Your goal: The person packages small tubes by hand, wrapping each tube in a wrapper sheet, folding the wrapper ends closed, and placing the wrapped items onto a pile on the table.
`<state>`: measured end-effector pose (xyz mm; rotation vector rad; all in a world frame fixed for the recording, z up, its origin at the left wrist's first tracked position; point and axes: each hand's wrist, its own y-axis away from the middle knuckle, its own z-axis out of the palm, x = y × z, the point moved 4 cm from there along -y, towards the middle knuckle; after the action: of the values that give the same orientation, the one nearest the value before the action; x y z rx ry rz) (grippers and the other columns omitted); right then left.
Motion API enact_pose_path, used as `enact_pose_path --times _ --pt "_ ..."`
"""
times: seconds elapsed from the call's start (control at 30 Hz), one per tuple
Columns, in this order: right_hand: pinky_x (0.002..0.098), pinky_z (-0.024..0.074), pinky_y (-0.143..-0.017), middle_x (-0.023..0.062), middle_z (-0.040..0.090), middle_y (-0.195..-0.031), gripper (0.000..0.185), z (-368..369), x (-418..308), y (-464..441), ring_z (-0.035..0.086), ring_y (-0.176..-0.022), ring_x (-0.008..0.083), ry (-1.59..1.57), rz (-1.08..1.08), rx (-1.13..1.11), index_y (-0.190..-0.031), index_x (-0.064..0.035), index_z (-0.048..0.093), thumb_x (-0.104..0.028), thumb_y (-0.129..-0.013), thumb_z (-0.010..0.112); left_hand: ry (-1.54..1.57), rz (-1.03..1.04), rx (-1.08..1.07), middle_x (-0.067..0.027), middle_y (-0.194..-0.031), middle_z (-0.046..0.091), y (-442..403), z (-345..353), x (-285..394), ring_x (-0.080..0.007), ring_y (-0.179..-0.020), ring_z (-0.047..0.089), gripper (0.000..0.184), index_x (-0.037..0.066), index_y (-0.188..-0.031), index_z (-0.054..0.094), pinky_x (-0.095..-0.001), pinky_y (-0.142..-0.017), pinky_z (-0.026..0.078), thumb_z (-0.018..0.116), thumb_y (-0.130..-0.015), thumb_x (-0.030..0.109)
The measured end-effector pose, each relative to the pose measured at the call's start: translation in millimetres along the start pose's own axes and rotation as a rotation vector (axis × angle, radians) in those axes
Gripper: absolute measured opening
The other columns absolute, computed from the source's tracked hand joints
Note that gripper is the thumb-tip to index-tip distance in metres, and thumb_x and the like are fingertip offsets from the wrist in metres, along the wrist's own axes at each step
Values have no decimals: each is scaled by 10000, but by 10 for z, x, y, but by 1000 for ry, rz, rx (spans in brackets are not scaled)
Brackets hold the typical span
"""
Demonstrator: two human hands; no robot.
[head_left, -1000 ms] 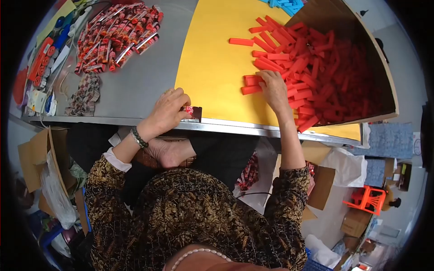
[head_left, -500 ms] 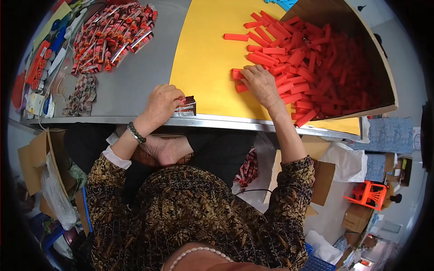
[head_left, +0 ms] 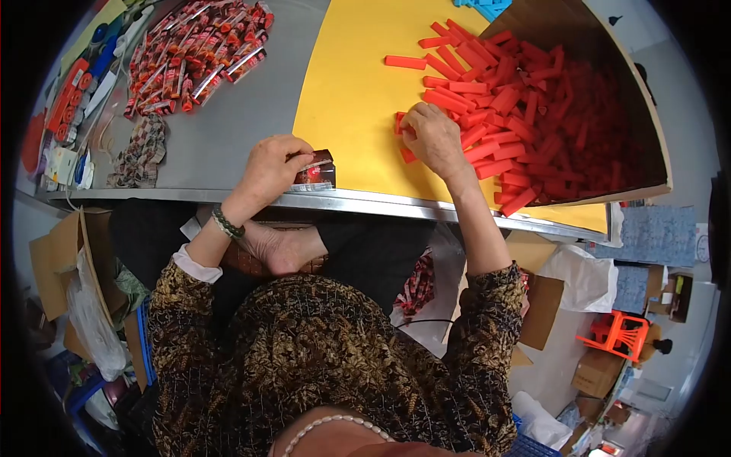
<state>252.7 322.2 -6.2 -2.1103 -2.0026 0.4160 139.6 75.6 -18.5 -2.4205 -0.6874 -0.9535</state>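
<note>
My left hand (head_left: 270,167) is closed, with thumb and fingertips on a small dark printed carton (head_left: 318,174) at the table's front edge. The carton has a reddish picture and a pale strip; whether it is folded open cannot be made out. Over the yellow sheet, my right hand (head_left: 436,141) is closed in a pinch at the end of a red block (head_left: 399,122), which is partly hidden by the fingers. Beside that hand lies a heap of long red blocks (head_left: 487,103), spilling from a cardboard box (head_left: 651,129) tipped on its side.
Several shiny red printed packs (head_left: 194,61) lie piled on the grey table (head_left: 251,122). A checked cloth (head_left: 143,152) and assorted tools (head_left: 72,99) are at the left. Light blue pieces (head_left: 487,7) sit at the far edge of the yellow sheet (head_left: 350,99).
The carton under my left hand has turned, and its reddish printed face now shows. My right hand's fingers have drawn together at the red block. The whole view has shifted slightly.
</note>
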Motion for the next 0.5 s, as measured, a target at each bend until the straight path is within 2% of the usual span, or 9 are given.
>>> enact_pose_path --times 0.07,0.17,0.27,0.37,0.47,0.5 --pt "378 500 -715 58 629 -860 195 -8 -81 0 590 -884 267 -16 29 -10 -886 -76 633 -109 -710 711 128 -107 -44 -95 -802 691 -12 0 -54 -171 -704 647 112 -13 -914 676 -295 -636 486 645 -839 65" --pt "375 500 -719 63 646 -863 257 83 -43 -46 591 -882 271 65 78 -187 -953 -74 648 -118 -709 714 438 -260 -14 -46 -788 700 6 41 -73 -69 -689 609 135 -29 -933 673 -239 -601 470 632 -874 87" --pt "391 496 -682 70 662 -877 226 -13 -133 -50 590 -810 272 -153 55 -59 -954 -65 647 -102 -738 701 332 -322 -143 0 -771 669 11 8 -102 -37 -685 574 166 -40 -945 667 -214 -594 460 636 -894 114" --pt "360 487 -717 66 674 -939 290 -161 -245 -38 598 -821 249 -449 182 -59 -1064 -72 650 -75 -775 671 348 -344 -200 15 -771 651 20 36 -147 -24 -681 556 161 -23 -935 673 -205 -598 459 650 -897 132" --pt "328 480 -761 64 674 -977 307 -42 -303 23 602 -840 215 -956 296 -89 -1112 -78 643 -62 -806 656 603 -355 -187 6 -777 653 31 81 -135 -25 -683 561 160 -19 -909 671 -197 -606 463 665 -893 140" --pt "313 478 -801 58 671 -1025 308 -2 -320 33 602 -877 184 -1005 286 -82 -1125 -66 635 -58 -819 661 640 -359 -187 4 -778 655 36 87 -118 -26 -684 565 155 -16 -902 672 -196 -611 467 669 -890 139"
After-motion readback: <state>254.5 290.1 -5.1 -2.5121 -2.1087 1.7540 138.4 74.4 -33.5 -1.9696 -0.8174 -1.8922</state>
